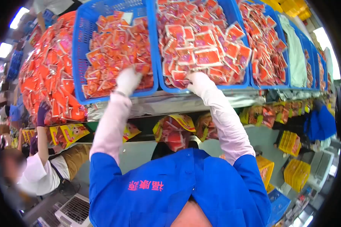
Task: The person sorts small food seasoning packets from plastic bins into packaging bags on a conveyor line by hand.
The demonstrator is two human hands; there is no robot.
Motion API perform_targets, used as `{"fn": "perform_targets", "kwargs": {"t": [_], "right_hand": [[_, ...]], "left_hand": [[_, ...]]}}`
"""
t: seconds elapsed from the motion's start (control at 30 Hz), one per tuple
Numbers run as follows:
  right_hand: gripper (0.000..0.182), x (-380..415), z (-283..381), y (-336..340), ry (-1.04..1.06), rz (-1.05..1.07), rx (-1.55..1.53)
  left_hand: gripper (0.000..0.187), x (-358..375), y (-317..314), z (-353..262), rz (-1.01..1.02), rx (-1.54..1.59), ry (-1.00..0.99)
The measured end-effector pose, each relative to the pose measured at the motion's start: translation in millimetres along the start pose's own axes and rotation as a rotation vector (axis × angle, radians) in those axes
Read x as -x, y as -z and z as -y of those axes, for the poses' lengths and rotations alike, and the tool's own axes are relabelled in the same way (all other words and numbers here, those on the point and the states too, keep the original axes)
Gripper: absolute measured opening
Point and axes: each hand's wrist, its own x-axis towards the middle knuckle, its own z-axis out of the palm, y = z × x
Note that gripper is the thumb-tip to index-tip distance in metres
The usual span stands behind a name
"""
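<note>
Two blue plastic crates [155,45] brim with red-orange sauce packets [201,49]. The gloved left hand [128,80] and right hand [196,80] dig into the heaps; their grip cannot be told. The packets look light, soft and slippery, best pinched at the sealed edges.

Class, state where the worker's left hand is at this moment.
In the head view, the left hand is left of centre, among the red sachets in a blue basket, beside the right hand.

A grey floor [265,140] spreads between stacked yellow crates [296,173] (some sit farther back). Bright ceiling lights [19,17] glow at one edge, and a window [327,45] shines opposite.
</note>
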Motion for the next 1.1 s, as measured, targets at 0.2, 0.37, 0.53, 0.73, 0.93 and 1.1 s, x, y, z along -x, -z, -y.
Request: {"fn": "perform_targets", "kwargs": {"t": [0.2, 0.37, 0.53, 0.73, 0.93, 1.1], "right_hand": [[0.038, 146.5, 34.0, 88.0, 0.117, 0.079, -0.514], [0.025, 174.6, 28.4, -6.9, -0.211, 0.662, 0.215], [0.024, 103.6, 57.1, -25.9, -0.327, 0.632, -0.165], [0.028, 162.4, -44.6, -240.1, 0.295, 0.038, -0.201], [0.017, 187.9, 45.2, -59.8, 0.248, 0.458, 0.361], [0.018, 161.2, 62.2, -59.0, 0.413, 0.522, 0.29]], "left_hand": [[0.059, -93.2, -81.9, 74.1, 0.439, -0.387, 0.218], [0.025, -17.0, -15.3, 22.9, 0.015, -0.179, -0.016], [0.018, 150.4, 34.3, -127.1, 0.439, 1.048, -0.502], [0.028, 203.4, -45.2, -169.0, 0.358, 0.059, -0.605], [0.043, 197.7, -141.1, -140.0, 0.582, -0.6, -0.458], [0.046, 184.7, -158.0, -126.9, 0.576, -0.59, -0.678]]}}
